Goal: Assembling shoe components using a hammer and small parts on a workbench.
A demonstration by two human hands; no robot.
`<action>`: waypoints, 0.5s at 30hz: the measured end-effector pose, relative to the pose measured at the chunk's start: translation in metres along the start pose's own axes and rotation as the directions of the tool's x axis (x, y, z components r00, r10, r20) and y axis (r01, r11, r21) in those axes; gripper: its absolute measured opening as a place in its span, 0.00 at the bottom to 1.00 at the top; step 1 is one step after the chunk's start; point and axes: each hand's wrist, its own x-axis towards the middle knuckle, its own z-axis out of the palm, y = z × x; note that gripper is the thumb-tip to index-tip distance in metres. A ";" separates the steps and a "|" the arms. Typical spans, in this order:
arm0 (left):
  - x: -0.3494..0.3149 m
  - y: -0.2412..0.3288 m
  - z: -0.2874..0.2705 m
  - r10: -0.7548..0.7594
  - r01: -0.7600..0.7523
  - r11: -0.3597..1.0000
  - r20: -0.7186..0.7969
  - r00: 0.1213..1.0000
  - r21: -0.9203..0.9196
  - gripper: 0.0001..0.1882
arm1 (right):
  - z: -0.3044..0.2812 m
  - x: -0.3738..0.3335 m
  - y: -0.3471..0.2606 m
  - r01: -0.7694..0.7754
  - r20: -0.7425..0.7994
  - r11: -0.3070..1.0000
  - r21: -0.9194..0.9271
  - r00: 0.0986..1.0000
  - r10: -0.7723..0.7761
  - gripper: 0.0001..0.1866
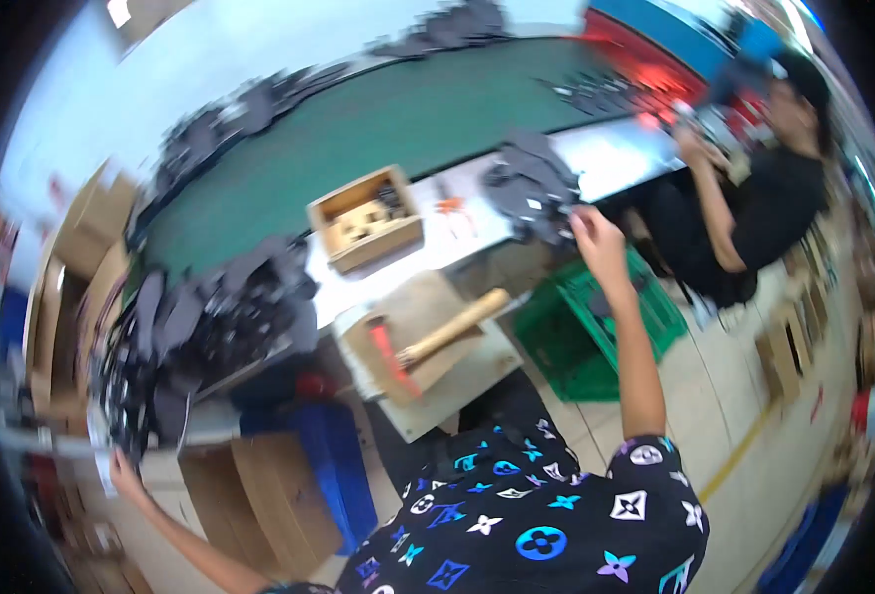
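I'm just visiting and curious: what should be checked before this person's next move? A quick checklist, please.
1. Right hand close to the right dark pile: ok.
2. Left hand close to the left dark pile: ok.
3. Secure grip in either hand: cannot tell, too blurred.
4. Wooden-handled tool lying down, out of both hands: ok.
5. Wooden box upright, small parts inside: ok.
6. Co-worker's hands apart from the right hand: ok.

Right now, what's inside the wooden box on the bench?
In the wooden box: small dark pieces bunched toward the right end, more bits farther left, too blurred to identify. The floor under the bunch is covered; the near wall hides its own inner face.
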 end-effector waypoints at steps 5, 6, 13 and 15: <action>-0.061 0.179 0.098 0.162 -0.114 0.960 0.173 0.972 -0.255 0.19 | -0.009 0.059 0.115 -0.274 -0.044 0.919 -0.283 0.961 0.273 0.27; -0.082 0.224 0.094 0.187 -0.117 0.938 0.190 0.964 -0.327 0.19 | -0.010 0.069 0.134 -0.205 0.038 0.928 -0.311 0.973 0.228 0.30; -0.160 0.338 0.058 0.315 -0.144 0.812 0.217 0.924 -0.566 0.17 | 0.018 0.121 0.128 -0.766 0.228 0.638 0.073 0.636 0.737 0.45; -0.166 0.360 0.058 0.347 -0.119 0.797 0.288 0.893 -0.592 0.15 | 0.010 0.135 0.143 -0.767 0.363 0.642 0.004 0.600 0.713 0.41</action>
